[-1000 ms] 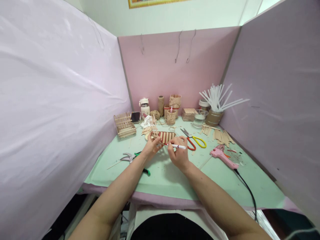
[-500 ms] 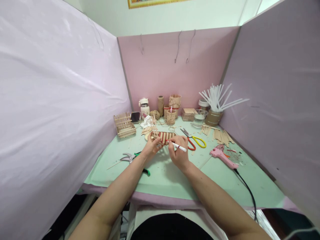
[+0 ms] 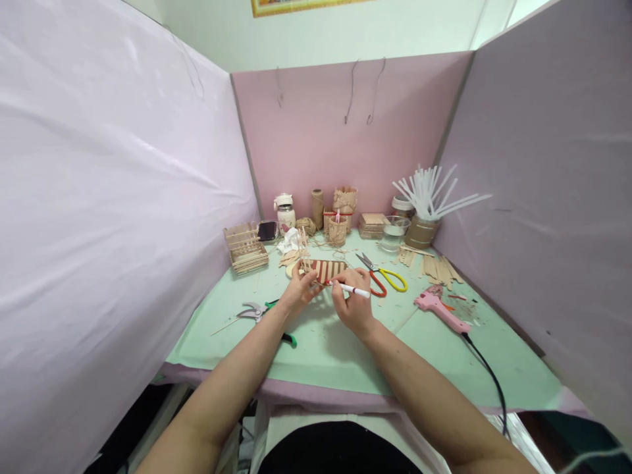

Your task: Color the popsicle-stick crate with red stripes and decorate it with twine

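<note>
Right hand [image 3: 352, 301]: pinched white marker [image 3: 355, 290], tip at striped piece [image 3: 330, 270].
Left hand [image 3: 299, 289]: pinched striped piece's left end.
Scissors [image 3: 376, 268]: lay just beside right grip.

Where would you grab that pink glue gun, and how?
By its handle, coming from above on the near side. The right hand, once free of the white pen, could probably wrap around it: the handle looks slim and slopes toward the person's right, away from the stained head. I'd stop short of the black cord at its end.
</note>
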`<state>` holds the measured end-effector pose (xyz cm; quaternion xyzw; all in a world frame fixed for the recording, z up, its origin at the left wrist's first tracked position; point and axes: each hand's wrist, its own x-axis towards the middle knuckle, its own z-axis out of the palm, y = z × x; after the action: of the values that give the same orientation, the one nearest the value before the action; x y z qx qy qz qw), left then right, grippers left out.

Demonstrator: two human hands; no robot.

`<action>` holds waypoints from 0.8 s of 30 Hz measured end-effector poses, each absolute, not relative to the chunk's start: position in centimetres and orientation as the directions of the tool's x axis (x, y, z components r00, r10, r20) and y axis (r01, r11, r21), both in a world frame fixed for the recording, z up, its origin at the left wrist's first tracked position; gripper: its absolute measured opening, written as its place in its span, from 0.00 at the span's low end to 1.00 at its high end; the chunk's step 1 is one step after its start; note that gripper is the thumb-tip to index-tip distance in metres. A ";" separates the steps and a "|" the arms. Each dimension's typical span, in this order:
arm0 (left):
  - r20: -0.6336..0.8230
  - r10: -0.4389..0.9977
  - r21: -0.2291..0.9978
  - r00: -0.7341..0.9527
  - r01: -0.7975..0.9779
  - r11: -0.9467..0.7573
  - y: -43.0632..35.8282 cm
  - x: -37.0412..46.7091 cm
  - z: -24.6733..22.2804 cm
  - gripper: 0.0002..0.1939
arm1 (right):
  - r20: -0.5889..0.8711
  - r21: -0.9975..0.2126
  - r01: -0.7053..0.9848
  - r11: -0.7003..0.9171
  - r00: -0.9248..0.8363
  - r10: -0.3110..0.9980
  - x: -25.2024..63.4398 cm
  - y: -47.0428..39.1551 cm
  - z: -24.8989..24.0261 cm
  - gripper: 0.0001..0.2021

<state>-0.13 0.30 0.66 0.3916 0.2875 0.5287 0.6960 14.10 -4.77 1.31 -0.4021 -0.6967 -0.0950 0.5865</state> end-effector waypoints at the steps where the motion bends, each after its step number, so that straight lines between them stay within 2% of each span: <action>1: 0.015 0.960 0.849 0.280 -0.511 0.135 0.3 -0.1 0.7 0.42 | 0.893 -0.342 0.674 0.655 0.017 0.449 14.1 -4.8 1.3 0.06; 13: 0.010 0.954 0.864 0.298 -0.483 0.142 0.2 -0.2 0.8 0.40 | 0.897 -0.345 0.684 0.642 0.039 0.440 14.1 -4.7 1.4 0.06; 19: 0.013 0.953 0.856 0.301 -0.496 0.144 0.3 -0.2 0.7 0.44 | 0.894 -0.342 0.678 0.651 0.022 0.447 14.1 -4.8 1.3 0.08; 24: -0.003 0.954 0.868 0.299 -0.474 0.151 0.4 -0.2 0.6 0.43 | 0.901 -0.347 0.701 0.624 0.065 0.428 14.1 -4.8 1.6 0.05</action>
<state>-0.24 0.36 0.55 0.4033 0.2980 0.5117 0.6977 14.08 -4.76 1.59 -0.4185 -0.6742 -0.1140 0.5977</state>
